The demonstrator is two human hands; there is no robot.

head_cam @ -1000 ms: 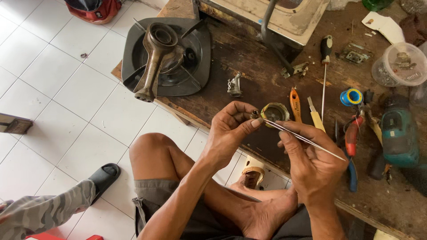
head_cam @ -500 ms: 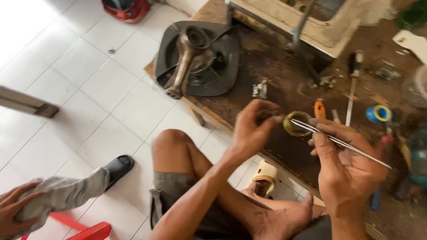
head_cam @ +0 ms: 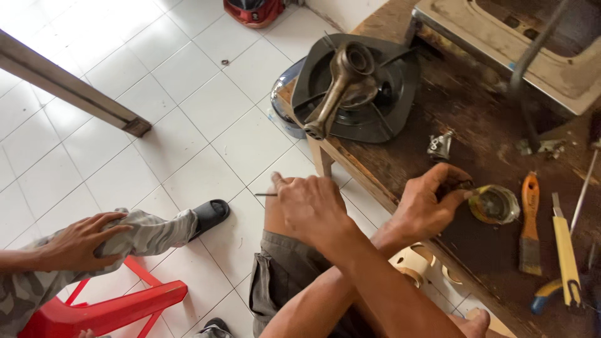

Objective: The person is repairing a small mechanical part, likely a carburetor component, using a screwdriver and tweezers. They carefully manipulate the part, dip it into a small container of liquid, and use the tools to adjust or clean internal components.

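Leftmost, another person's hand (head_cam: pixel 75 241) rests on a knee in camouflage trousers above a red plastic stool (head_cam: pixel 106 307), with a black sandal (head_cam: pixel 210 213) on the white tiled floor (head_cam: pixel 94 144) beside it. Next, the arms cross. The right hand (head_cam: pixel 313 206) is over the person's own bare knee, clenched around a thin metal rod (head_cam: pixel 265 194) whose tip pokes out leftward, well apart from the work. The left hand (head_cam: pixel 429 206) reaches onto the wooden table (head_cam: pixel 375 181), thumb and forefinger pinching the near rim of a round brass part (head_cam: pixel 496 204). That part sits on the tabletop near the front edge. Behind it lies a black finned plate (head_cam: pixel 388 106) with a metal arm (head_cam: pixel 338 87) on top. Further right lie an orange-handled brush (head_cam: pixel 529 219) and a yellow tool (head_cam: pixel 563 247), both untouched. Judging by this, work on the brass part looks midway: the part is steadied but the rod is not applied, so probing or fitting remains.
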